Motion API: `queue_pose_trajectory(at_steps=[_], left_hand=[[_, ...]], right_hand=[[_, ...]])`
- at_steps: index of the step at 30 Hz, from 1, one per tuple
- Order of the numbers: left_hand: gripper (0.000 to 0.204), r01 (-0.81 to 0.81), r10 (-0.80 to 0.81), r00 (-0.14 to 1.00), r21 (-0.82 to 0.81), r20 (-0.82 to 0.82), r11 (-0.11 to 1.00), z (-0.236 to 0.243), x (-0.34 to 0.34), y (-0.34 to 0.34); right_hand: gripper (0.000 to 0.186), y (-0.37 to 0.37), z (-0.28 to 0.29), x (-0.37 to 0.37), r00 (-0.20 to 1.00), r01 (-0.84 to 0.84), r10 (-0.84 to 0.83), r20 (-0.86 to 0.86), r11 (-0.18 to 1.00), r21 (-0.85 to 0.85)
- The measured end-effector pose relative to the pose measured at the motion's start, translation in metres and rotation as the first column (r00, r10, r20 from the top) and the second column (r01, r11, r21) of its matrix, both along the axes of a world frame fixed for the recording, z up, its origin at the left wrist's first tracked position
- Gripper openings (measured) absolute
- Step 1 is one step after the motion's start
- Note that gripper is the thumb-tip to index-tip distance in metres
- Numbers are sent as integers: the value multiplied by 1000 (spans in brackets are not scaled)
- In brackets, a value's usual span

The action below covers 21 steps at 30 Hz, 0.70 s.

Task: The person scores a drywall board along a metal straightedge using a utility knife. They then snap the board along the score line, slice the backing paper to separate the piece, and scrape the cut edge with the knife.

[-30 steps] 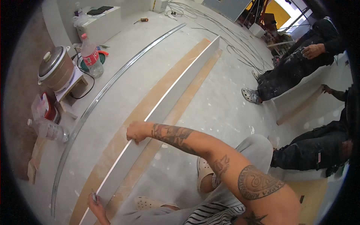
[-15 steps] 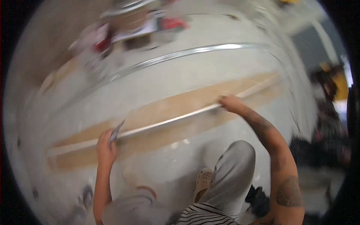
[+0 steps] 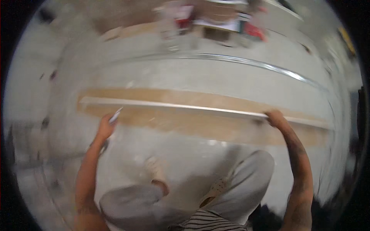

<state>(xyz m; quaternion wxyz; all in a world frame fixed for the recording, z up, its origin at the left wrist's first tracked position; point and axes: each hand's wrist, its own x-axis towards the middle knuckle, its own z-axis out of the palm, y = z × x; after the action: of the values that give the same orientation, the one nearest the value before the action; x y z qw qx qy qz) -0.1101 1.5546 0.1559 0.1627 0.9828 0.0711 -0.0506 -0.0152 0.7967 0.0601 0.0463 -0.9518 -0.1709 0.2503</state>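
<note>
A long white strip (image 3: 181,106) lies lengthwise along a narrow brown board (image 3: 177,126) on the floor in front of me. The fingers of my right hand (image 3: 275,118) are closed round the strip toward its right end. My left hand (image 3: 106,126) grips a slim grey utility knife (image 3: 115,115), its pointed end directed up and right. That hand is just on the near side of the board's left part, apart from the strip. Blur hides the knife's finer detail and my right fingertips.
Beyond the board, a shiny metal channel (image 3: 231,59) lies across the grey floor (image 3: 216,81). Farther back stand a box-like stand (image 3: 217,34) with things on it and a red item (image 3: 254,31). My shoes (image 3: 156,169) are close to the board's near side.
The view has turned, so the board and strip now slant down to the right. My left hand with the knife has come away from the strip; my right hand still grips it.
</note>
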Motion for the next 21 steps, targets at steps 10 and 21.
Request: queue_pose_trajectory(at_steps=[10,21], left_hand=[[53,279,-277,959,-19,65,960,-132,95,38],[30,246,-230,958,-85,170,965,-115,77,1]], right_hand=[[43,8,3,-12,988,118,-107,109,988,-100],[61,107,24,-10,989,42,-56,135,994,101]])
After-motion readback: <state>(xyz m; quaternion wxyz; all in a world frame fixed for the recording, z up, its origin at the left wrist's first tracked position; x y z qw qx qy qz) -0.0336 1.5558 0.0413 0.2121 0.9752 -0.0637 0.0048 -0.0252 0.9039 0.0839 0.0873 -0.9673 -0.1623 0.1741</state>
